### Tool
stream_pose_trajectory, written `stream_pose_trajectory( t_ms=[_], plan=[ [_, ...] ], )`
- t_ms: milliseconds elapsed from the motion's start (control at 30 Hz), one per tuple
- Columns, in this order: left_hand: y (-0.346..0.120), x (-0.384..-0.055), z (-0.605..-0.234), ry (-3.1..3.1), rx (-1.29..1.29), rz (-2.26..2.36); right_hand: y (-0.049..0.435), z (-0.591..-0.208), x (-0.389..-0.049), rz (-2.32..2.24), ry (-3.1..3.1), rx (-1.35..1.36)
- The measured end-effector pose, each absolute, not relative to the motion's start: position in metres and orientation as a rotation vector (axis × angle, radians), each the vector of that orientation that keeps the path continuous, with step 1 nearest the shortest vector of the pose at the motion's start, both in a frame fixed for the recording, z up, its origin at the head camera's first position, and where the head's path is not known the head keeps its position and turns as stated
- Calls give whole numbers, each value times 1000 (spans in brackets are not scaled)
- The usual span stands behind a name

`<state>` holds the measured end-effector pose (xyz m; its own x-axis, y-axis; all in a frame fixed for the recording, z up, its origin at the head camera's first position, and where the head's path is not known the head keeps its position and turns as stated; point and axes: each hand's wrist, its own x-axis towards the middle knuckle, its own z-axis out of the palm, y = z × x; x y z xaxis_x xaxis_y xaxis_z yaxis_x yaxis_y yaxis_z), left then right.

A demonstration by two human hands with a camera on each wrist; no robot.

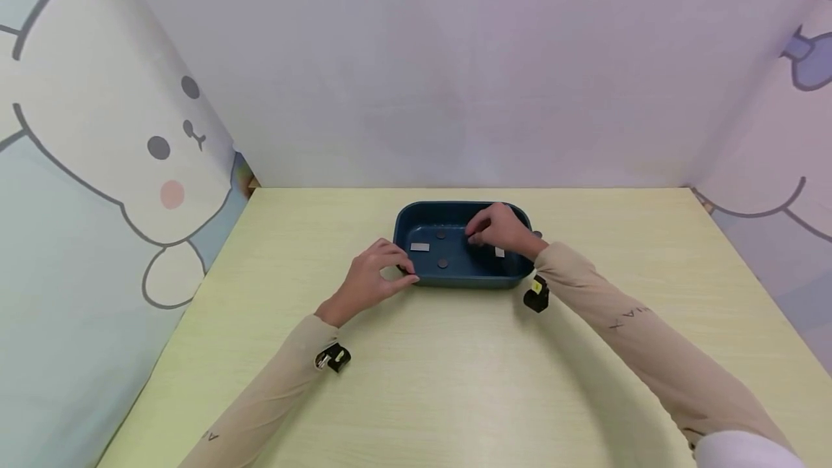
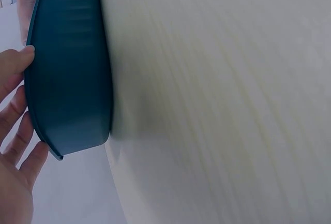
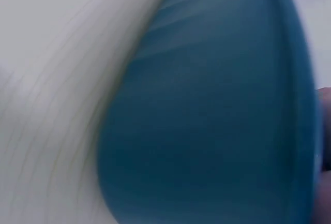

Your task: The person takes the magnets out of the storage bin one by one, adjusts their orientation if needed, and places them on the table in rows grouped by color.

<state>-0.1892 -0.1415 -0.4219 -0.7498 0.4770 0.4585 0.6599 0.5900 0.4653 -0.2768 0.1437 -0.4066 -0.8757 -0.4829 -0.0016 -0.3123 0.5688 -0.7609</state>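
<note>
A dark blue rectangular tray (image 1: 468,283) with raised walls sits on the table. At its front left corner my left hand (image 1: 377,273) holds the rim, and in the left wrist view the thumb (image 2: 27,54) lies on the edge with the other fingers along it. My right hand (image 1: 502,230) reaches over the right end into the tray, its fingers curled with the tips together; I cannot tell whether they pinch anything. Inside lie a small pale rectangular piece (image 1: 419,247), another pale piece (image 1: 500,253) under the right hand, and small dark discs (image 1: 443,263).
The pale wood table (image 1: 416,381) extends on all sides of the tray, with a white curtain (image 1: 416,78) behind its back edge. Printed cartoon cloths hang at left and right. Small black devices (image 1: 536,295) are worn at both wrists.
</note>
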Motion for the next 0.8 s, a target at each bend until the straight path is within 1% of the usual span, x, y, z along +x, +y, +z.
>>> stream_pose_trajectory(
  t_ms=[333,800],
  plan=[
    [-142,-189,-422,-2534,-932,-913,154,-401,-273,-1387,2492,-602],
    [-142,-189,-423,-2521,-944,-913,162,-388,-261,-1496,2443,-593]
  ],
)
